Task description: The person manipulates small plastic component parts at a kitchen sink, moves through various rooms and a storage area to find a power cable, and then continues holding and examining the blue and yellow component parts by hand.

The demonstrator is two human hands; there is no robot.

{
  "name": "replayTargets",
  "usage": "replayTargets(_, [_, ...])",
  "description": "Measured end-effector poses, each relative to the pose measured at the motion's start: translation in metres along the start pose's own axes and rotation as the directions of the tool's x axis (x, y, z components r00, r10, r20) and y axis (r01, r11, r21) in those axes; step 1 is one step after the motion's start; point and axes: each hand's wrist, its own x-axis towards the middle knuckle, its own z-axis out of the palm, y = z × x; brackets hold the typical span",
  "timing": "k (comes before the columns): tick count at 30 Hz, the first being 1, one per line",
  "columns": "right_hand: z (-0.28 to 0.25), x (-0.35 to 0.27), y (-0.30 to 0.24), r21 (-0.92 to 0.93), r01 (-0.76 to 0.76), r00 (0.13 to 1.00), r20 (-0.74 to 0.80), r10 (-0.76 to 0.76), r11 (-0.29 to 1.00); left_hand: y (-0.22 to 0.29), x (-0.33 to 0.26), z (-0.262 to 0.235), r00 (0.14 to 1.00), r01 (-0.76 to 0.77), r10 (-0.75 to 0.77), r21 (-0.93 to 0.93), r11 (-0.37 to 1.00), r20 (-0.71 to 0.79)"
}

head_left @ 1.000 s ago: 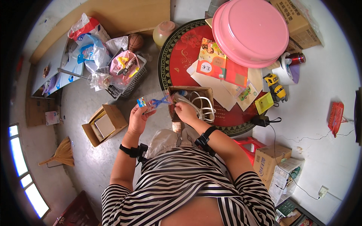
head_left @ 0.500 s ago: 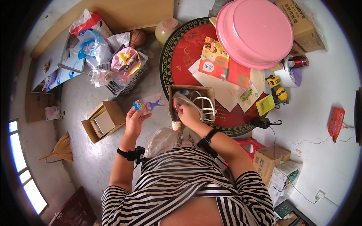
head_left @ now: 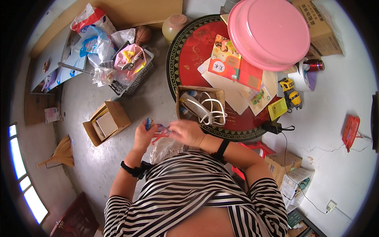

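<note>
In front of my body, my left hand [head_left: 143, 136] is closed on a small clear plastic packet [head_left: 149, 123] with a blue printed end. My right hand [head_left: 186, 132] has its fingertips drawn together at the packet's other side, slightly blurred. Between the hands a small red piece [head_left: 159, 139] shows below the packet; which hand bears it I cannot tell. Just beyond the right hand, an open cardboard box [head_left: 219, 94] sits at the table's near edge. It contains a white cable [head_left: 213, 114], a pale elongated object [head_left: 194, 106] and some bottle-like items.
The round red table [head_left: 193, 51] bears papers, a large pink basin [head_left: 270, 33] and a yellow-black toy [head_left: 292, 96]. On the floor to the left stand another open cardboard box [head_left: 120, 116], a filled basket [head_left: 140, 77] and a straw broom [head_left: 63, 152].
My right hand has come out of the cardboard box and moved left to meet my left hand. The packet is tilted now, and a red piece shows under it.
</note>
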Motion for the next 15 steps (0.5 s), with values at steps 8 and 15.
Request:
replayTargets(8, [0.041,0.002,0.105,-0.391,-0.62,0.75,-0.039,0.66,0.681,-0.006,-0.017,-0.017,0.986,0.162,-0.159,-0.07,0.984,0.047])
replayTargets(15, [0.037,-0.006,0.113,-0.362,-0.606,0.779,-0.092,0.62,0.708,-0.001,-0.035,-0.013,0.976,0.173,-0.189,0.142,0.975,0.112])
